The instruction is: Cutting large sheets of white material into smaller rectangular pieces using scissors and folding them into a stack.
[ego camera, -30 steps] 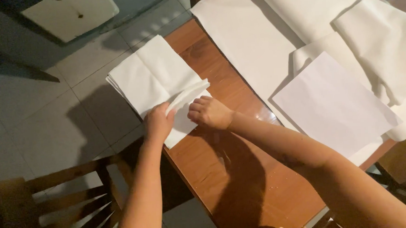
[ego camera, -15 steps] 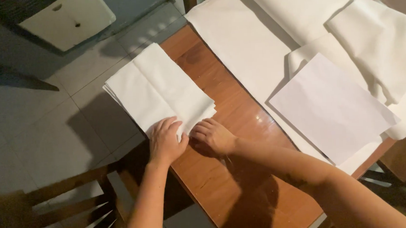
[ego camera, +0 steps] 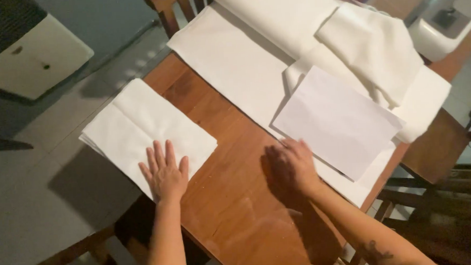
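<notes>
My left hand (ego camera: 165,173) lies flat, fingers spread, on the near corner of a folded white cloth (ego camera: 140,126) that overhangs the left edge of the wooden table (ego camera: 233,201). My right hand (ego camera: 292,164) hovers open over the bare wood, fingertips close to the near corner of a white paper sheet (ego camera: 338,120). That sheet rests on a large spread white cloth (ego camera: 233,69). Neither hand holds anything.
More bunched white fabric (ego camera: 372,47) and a long roll of it (ego camera: 278,14) lie at the table's far side. A wooden chair (ego camera: 66,256) stands at the lower left, another chair (ego camera: 171,3) at the far end. A white box-like appliance (ego camera: 26,57) sits on the tiled floor.
Both hands were pressing the folded cloth's near corner together. My right hand has left it and moved right toward the paper sheet; my left hand stays flat on the cloth.
</notes>
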